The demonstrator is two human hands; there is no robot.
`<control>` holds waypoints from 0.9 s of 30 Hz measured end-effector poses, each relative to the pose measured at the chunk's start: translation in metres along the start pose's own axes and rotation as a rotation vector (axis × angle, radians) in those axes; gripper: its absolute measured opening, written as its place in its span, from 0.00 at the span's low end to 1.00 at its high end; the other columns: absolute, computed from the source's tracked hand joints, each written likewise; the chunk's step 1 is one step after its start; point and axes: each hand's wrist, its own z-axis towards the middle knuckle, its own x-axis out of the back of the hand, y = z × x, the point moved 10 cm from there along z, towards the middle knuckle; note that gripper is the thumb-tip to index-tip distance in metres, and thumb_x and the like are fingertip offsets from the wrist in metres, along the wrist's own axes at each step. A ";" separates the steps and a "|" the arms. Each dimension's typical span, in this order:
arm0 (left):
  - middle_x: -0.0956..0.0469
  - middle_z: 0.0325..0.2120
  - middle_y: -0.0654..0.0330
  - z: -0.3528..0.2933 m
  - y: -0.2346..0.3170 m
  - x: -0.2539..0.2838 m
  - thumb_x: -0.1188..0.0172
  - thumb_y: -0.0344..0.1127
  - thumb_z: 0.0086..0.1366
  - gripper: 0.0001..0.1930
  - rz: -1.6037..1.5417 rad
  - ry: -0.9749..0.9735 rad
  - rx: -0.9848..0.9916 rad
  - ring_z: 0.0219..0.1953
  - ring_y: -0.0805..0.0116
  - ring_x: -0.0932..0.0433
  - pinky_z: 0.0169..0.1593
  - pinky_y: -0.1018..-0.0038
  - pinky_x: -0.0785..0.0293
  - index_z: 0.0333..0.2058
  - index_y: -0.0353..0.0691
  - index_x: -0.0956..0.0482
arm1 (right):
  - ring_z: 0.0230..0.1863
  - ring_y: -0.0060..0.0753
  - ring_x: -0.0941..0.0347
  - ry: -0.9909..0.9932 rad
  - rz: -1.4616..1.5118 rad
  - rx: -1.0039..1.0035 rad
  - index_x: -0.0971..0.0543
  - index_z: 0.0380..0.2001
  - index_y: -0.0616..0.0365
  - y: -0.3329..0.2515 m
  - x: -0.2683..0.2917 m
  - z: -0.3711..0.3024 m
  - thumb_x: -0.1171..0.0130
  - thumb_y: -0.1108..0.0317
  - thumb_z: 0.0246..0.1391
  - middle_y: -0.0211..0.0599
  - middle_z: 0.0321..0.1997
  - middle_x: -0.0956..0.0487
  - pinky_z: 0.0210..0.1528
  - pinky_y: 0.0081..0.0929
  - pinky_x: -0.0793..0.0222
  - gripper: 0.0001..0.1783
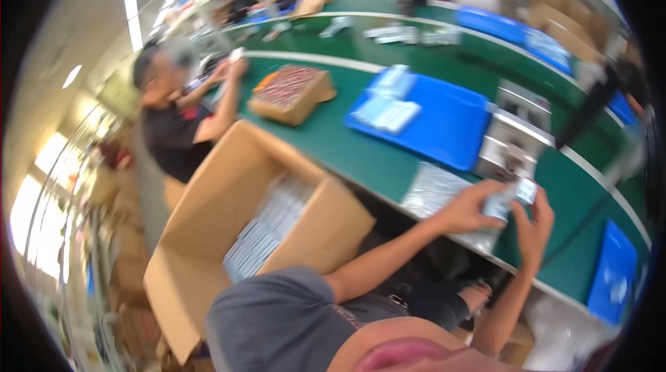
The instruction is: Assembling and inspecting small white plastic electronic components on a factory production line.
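In front of the metal machine (517, 133), my two hands meet around a small pale-blue and white pack (497, 207). My left hand (463, 210) closes on its left side, thumb and fingers pressed to it. Fingers of my right hand (534, 226) grip the right end, near a white patch. Blur hides whether this is one piece or two. A clear plastic sheet (433, 190) lies on the green table just under my left wrist. Similar pale-blue packs (395, 112) rest in the blue tray (451, 122) beyond.
A large open carton (201, 233) holding rows of packs (260, 233) stands left of me. Further along the green table (326, 143) sits a small carton of reddish items (291, 91), beside a seated person (173, 108). Another blue tray (614, 271) is at the right.
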 end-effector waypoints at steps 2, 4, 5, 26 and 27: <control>0.25 0.47 0.51 -0.003 0.002 0.012 0.26 0.34 0.46 0.38 -0.076 -0.001 0.101 0.50 0.54 0.24 0.53 0.65 0.29 0.58 0.37 0.29 | 0.51 0.27 0.25 -0.008 0.091 -0.012 0.24 0.52 0.66 0.002 -0.012 0.002 0.37 0.83 0.50 0.38 0.48 0.21 0.56 0.26 0.31 0.24; 0.25 0.46 0.52 -0.009 0.002 0.027 0.26 0.34 0.46 0.37 -0.018 0.045 0.110 0.49 0.55 0.24 0.52 0.65 0.29 0.57 0.37 0.29 | 0.50 0.27 0.25 -0.047 0.140 -0.036 0.24 0.52 0.67 0.007 -0.030 0.008 0.36 0.83 0.50 0.37 0.48 0.21 0.56 0.26 0.31 0.24; 0.25 0.45 0.53 -0.010 0.004 0.032 0.25 0.34 0.45 0.37 0.018 0.065 0.096 0.47 0.55 0.23 0.50 0.65 0.28 0.57 0.37 0.29 | 0.50 0.26 0.25 -0.058 0.162 -0.057 0.24 0.52 0.67 0.010 -0.034 0.010 0.36 0.83 0.50 0.37 0.47 0.21 0.56 0.25 0.31 0.24; 0.26 0.48 0.53 -0.008 0.004 0.025 0.26 0.36 0.49 0.41 -0.013 0.005 0.117 0.51 0.58 0.26 0.55 0.67 0.31 0.63 0.37 0.32 | 0.47 0.25 0.26 -0.052 0.142 -0.030 0.23 0.52 0.65 0.007 -0.029 0.009 0.37 0.79 0.52 0.35 0.45 0.20 0.53 0.24 0.31 0.22; 0.26 0.48 0.53 -0.008 0.004 0.025 0.26 0.36 0.49 0.41 -0.017 0.011 0.116 0.51 0.58 0.26 0.54 0.67 0.31 0.63 0.37 0.32 | 0.48 0.25 0.26 -0.057 0.138 -0.025 0.23 0.52 0.65 0.007 -0.029 0.009 0.37 0.79 0.52 0.35 0.45 0.20 0.53 0.24 0.31 0.22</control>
